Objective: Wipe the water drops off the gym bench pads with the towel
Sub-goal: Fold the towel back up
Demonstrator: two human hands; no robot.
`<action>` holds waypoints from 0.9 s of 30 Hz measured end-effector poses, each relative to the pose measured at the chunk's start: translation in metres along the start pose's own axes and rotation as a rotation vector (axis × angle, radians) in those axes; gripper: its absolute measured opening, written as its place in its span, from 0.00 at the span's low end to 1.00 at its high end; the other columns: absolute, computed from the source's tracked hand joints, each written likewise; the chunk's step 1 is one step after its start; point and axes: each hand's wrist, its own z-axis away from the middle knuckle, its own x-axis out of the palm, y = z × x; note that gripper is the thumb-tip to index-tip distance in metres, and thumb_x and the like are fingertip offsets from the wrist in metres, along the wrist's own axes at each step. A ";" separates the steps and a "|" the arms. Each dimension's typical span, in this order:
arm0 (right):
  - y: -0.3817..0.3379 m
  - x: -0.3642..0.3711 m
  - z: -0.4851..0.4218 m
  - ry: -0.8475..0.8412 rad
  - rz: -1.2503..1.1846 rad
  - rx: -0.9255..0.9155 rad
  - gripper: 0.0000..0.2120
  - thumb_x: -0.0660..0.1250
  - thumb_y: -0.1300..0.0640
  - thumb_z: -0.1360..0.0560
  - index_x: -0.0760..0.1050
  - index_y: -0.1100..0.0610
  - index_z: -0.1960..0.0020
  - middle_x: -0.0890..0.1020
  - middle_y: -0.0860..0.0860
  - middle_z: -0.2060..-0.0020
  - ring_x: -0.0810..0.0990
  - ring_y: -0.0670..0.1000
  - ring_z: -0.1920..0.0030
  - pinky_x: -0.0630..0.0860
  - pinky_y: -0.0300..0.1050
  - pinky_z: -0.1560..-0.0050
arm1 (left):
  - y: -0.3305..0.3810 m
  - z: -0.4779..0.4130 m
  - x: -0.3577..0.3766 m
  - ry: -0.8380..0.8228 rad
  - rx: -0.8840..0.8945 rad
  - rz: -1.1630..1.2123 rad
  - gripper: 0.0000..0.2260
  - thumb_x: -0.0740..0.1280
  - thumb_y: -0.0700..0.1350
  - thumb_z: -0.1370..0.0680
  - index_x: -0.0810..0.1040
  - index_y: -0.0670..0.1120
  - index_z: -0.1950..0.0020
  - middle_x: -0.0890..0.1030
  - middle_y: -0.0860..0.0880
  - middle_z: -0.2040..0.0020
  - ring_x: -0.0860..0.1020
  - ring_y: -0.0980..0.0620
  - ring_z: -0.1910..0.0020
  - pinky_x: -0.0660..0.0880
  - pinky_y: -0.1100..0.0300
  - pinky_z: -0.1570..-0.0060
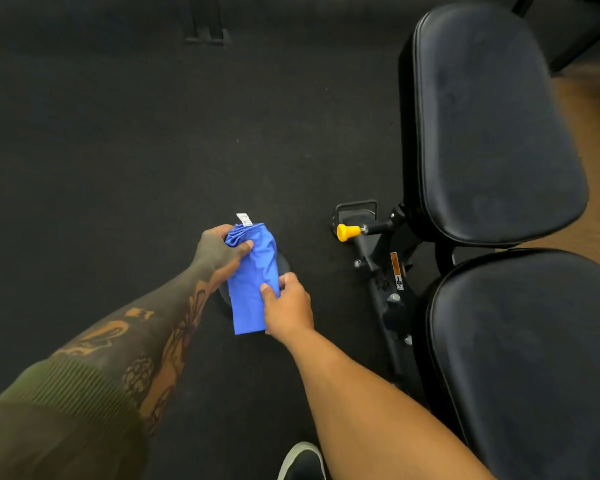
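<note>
Hands first: right hand (286,308) pinches the folded blue cloth towel (253,278) low, left hand (219,251) pinches its top. Bunch it into a firm wad, then carry it toward two o'clock, where the black padded bench seat (534,358) and backrest pad (492,126) wait unwiped.

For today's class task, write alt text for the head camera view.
Both hands hold a folded blue towel above dark floor, left hand at its top, right hand at its lower edge. Two black bench pads stand to the right, untouched.
</note>
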 end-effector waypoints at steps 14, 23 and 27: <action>-0.002 0.003 -0.010 -0.072 0.012 0.137 0.12 0.65 0.47 0.22 0.72 0.57 0.49 0.80 0.55 0.51 0.84 0.53 0.66 0.82 0.45 0.71 | -0.008 -0.020 0.002 0.085 -0.100 -0.445 0.10 0.72 0.50 0.27 0.78 0.48 0.49 0.82 0.45 0.50 0.78 0.42 0.47 0.74 0.46 0.42; 0.000 0.004 -0.007 -0.057 0.075 0.099 0.11 0.63 0.46 0.21 0.71 0.53 0.54 0.79 0.52 0.53 0.84 0.54 0.63 0.83 0.49 0.64 | -0.009 -0.020 0.007 0.092 -0.122 -0.511 0.11 0.68 0.52 0.24 0.77 0.47 0.46 0.80 0.44 0.44 0.76 0.41 0.43 0.71 0.43 0.39; 0.006 0.007 -0.005 -0.011 0.157 0.110 0.15 0.63 0.40 0.24 0.73 0.53 0.53 0.81 0.54 0.52 0.85 0.56 0.60 0.83 0.54 0.58 | -0.010 -0.023 0.009 0.120 -0.122 -0.507 0.07 0.67 0.52 0.23 0.75 0.50 0.50 0.80 0.45 0.45 0.76 0.42 0.43 0.70 0.44 0.38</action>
